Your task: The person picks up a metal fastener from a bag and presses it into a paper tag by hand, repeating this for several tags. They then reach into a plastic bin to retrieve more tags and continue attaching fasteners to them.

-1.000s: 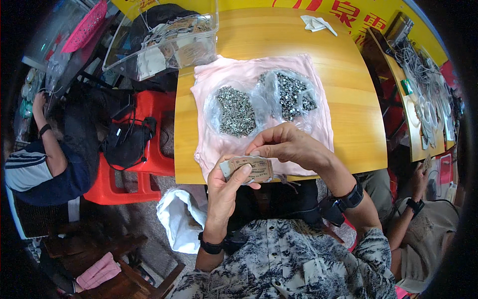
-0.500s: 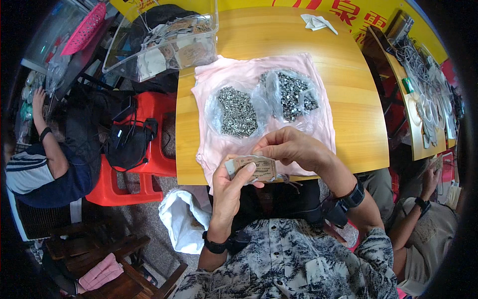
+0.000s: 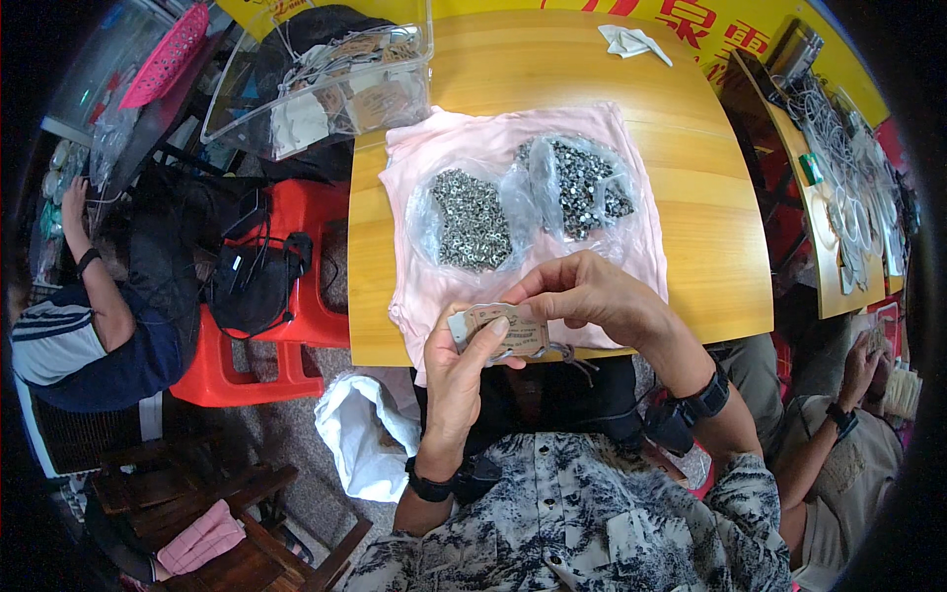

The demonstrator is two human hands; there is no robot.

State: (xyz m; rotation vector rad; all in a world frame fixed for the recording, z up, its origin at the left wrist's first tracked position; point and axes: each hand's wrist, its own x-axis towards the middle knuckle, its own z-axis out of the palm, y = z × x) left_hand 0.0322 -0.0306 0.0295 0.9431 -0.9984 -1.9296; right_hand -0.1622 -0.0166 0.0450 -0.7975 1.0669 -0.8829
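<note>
My left hand [image 3: 455, 380] is closed on a small tan printed card tag [image 3: 528, 340], its thumb lying across the face, above the table's near edge. A pale cord runs along the tag's upper edge, and cord ends dangle at its right. Bent over the tag's upper right corner, my right hand [image 3: 602, 301] has its thumb and fingers pinched; what is between them is too small to make out. Beyond my hands, a plastic bag of small silvery metal pieces [image 3: 472, 222] and another bag of darker shiny metal pieces [image 3: 584, 187] lie open on a pink cloth [image 3: 631, 266].
A clear plastic bin [image 3: 286, 109] of corded tags stands at the table's far left corner. Crumpled white paper [image 3: 631, 44] lies at the back. Red stools [image 3: 237, 370] and a white sack [image 3: 360, 444] are at left. People work at both sides; cords cover a side table [image 3: 838, 281].
My right hand has shifted slightly right along the tag's upper edge. The cord along that edge shows more clearly now. My left hand keeps its hold on the tag.
</note>
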